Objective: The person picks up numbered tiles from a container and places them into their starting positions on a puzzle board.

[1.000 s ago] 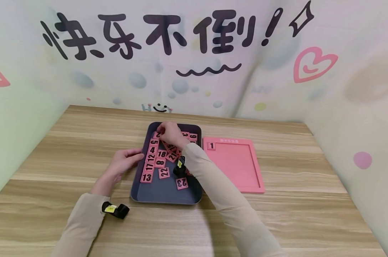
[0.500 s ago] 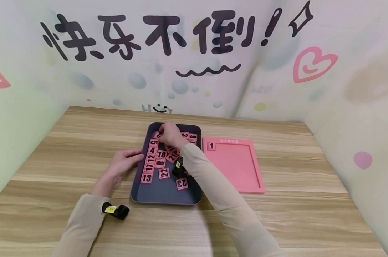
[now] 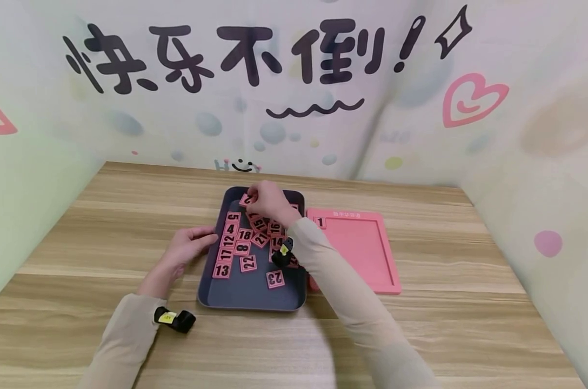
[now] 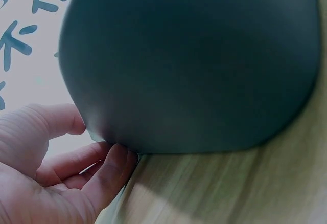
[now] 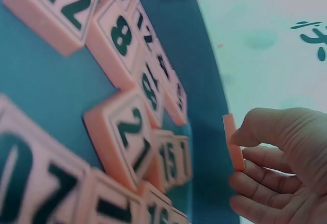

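Between thumb and fingers my right hand (image 3: 272, 203) pinches a pink number tile marked 2 (image 3: 246, 200), raised over the far end of the dark grey tray (image 3: 247, 296). The right wrist view shows that tile (image 5: 234, 142) edge-on, apart from the others. My left hand (image 3: 187, 246) holds the tray's left side, with the thumb at the rim and the fingers lower on the wall in the left wrist view. Several pink number tiles lie in the tray, among them 13 (image 3: 221, 270), 22 (image 3: 248, 263) and 23 (image 3: 275, 279). My right hand and wrist cover some of them.
To the tray's right lies a pink square frame (image 3: 397, 280), with a tile marked 1 (image 3: 320, 222) in its far left corner. Both rest on a wood-grain table (image 3: 128, 216). A printed backdrop stands behind and at the sides.
The 2 tile has been lifted from the tray's far left corner and moved slightly right in my right hand. My left hand stays on the tray's side.
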Demonstrator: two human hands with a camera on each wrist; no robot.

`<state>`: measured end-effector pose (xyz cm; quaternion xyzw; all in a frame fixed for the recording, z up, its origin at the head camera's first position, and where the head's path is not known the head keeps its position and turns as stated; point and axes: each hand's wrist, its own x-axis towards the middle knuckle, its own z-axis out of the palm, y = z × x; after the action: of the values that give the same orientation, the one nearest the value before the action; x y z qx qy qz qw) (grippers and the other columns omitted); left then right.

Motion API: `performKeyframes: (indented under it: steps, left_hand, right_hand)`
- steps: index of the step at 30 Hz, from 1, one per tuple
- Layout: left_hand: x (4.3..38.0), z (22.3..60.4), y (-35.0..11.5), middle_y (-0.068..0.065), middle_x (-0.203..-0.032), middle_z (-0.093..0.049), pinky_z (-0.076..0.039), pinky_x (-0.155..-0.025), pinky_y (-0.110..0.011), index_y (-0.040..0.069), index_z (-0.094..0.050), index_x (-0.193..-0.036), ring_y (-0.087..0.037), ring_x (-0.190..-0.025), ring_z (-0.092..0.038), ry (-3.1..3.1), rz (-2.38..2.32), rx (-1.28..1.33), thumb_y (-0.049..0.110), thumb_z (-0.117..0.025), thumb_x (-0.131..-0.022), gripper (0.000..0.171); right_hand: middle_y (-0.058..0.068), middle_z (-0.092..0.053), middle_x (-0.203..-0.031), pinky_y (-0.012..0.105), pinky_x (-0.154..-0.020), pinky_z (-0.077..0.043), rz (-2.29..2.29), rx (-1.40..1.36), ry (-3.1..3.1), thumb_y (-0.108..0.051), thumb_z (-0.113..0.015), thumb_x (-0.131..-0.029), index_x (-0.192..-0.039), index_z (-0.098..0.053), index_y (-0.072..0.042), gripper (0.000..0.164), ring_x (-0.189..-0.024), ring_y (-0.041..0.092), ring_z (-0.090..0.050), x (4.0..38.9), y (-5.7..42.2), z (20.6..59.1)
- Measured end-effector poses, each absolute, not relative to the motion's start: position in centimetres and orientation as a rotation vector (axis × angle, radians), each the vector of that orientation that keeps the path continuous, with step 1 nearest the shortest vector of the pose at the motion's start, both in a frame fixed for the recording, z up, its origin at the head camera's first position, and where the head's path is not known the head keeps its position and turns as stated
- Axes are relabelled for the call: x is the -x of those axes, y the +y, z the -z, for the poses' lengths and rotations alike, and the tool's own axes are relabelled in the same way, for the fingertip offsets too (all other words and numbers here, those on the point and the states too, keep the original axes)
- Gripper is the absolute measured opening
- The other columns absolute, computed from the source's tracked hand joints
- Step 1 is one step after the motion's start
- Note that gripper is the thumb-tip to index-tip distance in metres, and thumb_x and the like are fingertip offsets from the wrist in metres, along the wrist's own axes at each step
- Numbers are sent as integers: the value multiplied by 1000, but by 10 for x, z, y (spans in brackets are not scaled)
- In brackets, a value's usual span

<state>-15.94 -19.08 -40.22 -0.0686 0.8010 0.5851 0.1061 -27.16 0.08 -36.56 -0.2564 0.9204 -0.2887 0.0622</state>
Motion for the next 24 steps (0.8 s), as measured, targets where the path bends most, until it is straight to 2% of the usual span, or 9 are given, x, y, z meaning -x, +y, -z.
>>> performKeyframes:
  steps: [5, 9, 15, 21, 24]
  left_hand:
    - [159, 402, -191, -25, -132, -49, -45, -85, -21, -7, -49, -131, -26, -116, -49, 2367, -1709, 203, 18, -56, -94, 45]
    - [159, 402, -191, -25, -133, -49, -45, -88, -23, -7, -49, -131, -28, -118, -48, 2368, -1704, 210, 19, -56, -94, 46]
    - [159, 402, -191, -26, -134, -48, -45, -85, -20, -8, -48, -132, -28, -119, -47, 2358, -1708, 211, 18, -55, -94, 46]
    - [159, 402, -191, -26, -134, -47, -45, -85, -20, -8, -47, -133, -29, -119, -48, 2349, -1716, 223, 17, -55, -94, 47]
    - [159, 402, -191, -26, -135, -46, -46, -84, -18, -8, -47, -133, -27, -117, -49, 2342, -1723, 230, 17, -55, -94, 47]
  right_hand:
    - [5, -63, -80, 25, -72, -47, 924, 874, 2756, -7, -68, -81, -104, -65, -1, 23, -69, 13, -55, 266, 18, 355]
    - [7, -64, -89, 25, -70, -47, 963, 897, 2761, -5, -69, -79, -109, -65, 1, 31, -76, 15, -56, 262, 33, 349]
    - [9, -62, -95, 26, -68, -47, 1037, 884, 2786, -5, -71, -78, -111, -65, 0, 34, -80, 20, -55, 258, 60, 345]
    - [12, -61, -99, 34, -77, -50, 1119, 894, 2796, -2, -71, -76, -109, -65, 2, 33, -89, 30, -58, 253, 90, 345]
    - [13, -61, -101, 38, -84, -49, 1152, 879, 2799, 0, -70, -76, -108, -64, 3, 33, -91, 30, -57, 250, 104, 347]
